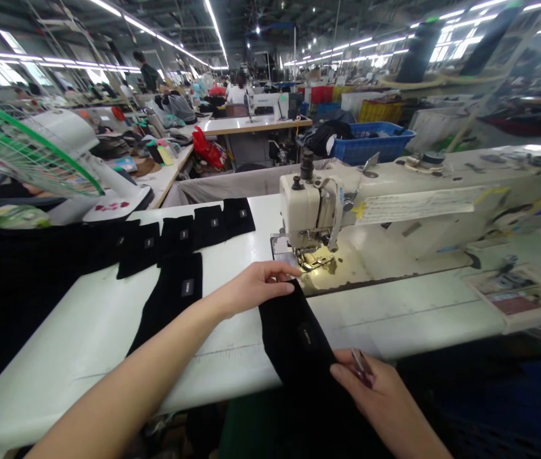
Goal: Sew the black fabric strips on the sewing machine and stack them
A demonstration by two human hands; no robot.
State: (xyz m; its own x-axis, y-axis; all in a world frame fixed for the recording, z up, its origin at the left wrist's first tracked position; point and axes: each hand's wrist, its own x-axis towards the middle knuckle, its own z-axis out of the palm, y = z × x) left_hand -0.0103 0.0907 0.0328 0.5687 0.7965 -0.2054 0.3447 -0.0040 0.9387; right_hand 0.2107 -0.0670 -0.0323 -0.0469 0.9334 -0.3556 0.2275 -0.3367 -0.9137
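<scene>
A black fabric piece (289, 335) with a small dark label hangs over the table's front edge, just before the sewing machine (308, 210). My left hand (265, 284) pinches its far corner close to the lit presser foot (317, 261). Lower down, my right hand (370, 382) grips the right edge of the same cloth between thumb and fingers. Thread snips (362, 368) are tucked in that right hand, blades pointing up. To the left lies another labelled black piece (174, 299), partly behind my left forearm.
More black labelled pieces (179, 234) overlap in a row on the white table (232, 344). A green fan (31, 153) stands at the left. At the right is a small parts tray (513, 293); behind the machine sits a blue basket (370, 143).
</scene>
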